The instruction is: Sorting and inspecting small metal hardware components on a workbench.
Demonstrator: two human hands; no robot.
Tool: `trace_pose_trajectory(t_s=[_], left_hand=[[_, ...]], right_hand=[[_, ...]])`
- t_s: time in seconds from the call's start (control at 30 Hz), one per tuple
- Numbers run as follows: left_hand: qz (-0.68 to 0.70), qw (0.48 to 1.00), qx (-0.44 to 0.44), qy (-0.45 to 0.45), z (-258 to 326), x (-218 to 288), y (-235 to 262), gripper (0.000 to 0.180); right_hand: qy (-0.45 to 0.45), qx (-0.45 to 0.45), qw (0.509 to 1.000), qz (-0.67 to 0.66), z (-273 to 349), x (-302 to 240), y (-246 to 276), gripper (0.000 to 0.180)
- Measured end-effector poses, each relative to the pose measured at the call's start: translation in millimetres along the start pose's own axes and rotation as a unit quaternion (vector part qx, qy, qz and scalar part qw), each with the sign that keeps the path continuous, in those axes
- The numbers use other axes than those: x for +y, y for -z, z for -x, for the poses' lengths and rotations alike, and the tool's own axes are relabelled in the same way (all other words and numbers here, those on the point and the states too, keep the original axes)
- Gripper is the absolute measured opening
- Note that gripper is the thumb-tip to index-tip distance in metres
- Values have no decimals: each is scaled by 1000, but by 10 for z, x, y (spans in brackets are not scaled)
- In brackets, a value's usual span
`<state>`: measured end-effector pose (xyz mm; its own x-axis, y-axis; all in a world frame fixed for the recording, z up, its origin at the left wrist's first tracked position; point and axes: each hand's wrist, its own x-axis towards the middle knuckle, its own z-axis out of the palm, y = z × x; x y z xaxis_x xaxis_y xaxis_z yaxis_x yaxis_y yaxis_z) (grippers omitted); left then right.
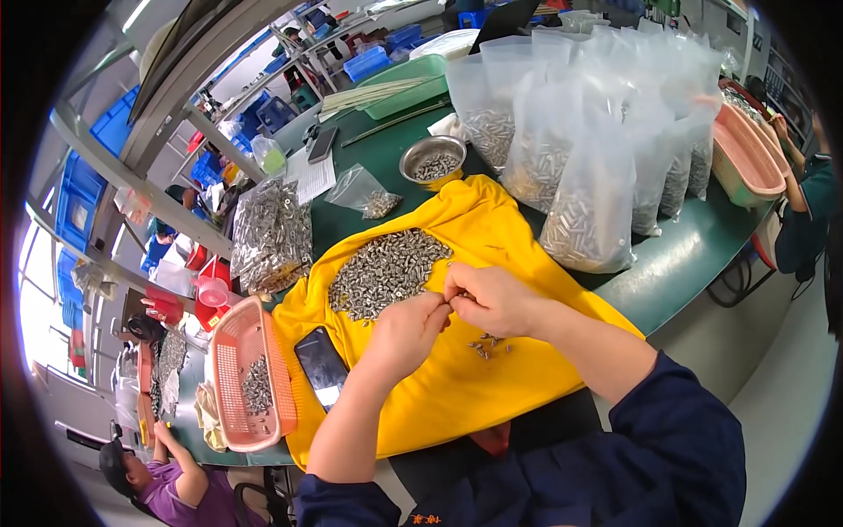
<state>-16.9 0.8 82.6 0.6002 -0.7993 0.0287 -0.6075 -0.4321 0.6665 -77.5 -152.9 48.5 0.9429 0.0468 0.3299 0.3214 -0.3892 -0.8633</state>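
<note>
My left hand (406, 336) and my right hand (492, 299) meet over a yellow cloth (421, 422), fingertips pinched together. Whatever they hold is hidden by the fingers. Just beyond them lies a large pile of small silvery metal parts (386, 268) on the cloth. Beneath my right wrist a few loose metal parts (488, 345) are scattered. To the left of my left forearm a dark phone (322, 364) rests at the cloth's edge.
A pink basket (285, 386) with some metal parts stands at left. Tall translucent bags (587, 198) of metal parts crowd the right. A steel bowl (413, 165), a small zip bag (360, 189) and a stuffed clear bag (268, 233) sit beyond the cloth. Other people sit at both sides.
</note>
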Motion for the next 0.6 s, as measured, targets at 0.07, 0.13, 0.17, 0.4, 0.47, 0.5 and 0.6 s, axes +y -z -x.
trace_pose_trajectory(t_s=[0.07, 0.13, 0.17, 0.4, 0.47, 0.5, 0.6], left_hand=[[-28, 999, -29, -14, 35, 19, 63, 17], [-87, 995, -46, -24, 41, -80, 141, 16], [-145, 987, -59, -28, 71, -156, 211, 16], [41, 997, 7, 59, -148, -474, 321, 17], [-22, 999, 34, -21, -492, -526, 271, 19], [-23, 998, 51, -27, -668, -537, 267, 19], [-58, 993, 98, -44, -1252, -555, 210, 19]], right_hand=[[1, -9, 1000, -8, 15, -12, 3, 8], [38, -3, 999, 18, 40, 3, 8, 7], [23, 63, 998, 16, 13, 13, 92, 7], [73, 38, 997, -8, 19, -15, -35, 7], [80, 42, 995, 34, 36, 83, -175, 8], [127, 58, 987, 81, 28, 115, -219, 9], [176, 86, 968, 158, 30, 226, -284, 12]])
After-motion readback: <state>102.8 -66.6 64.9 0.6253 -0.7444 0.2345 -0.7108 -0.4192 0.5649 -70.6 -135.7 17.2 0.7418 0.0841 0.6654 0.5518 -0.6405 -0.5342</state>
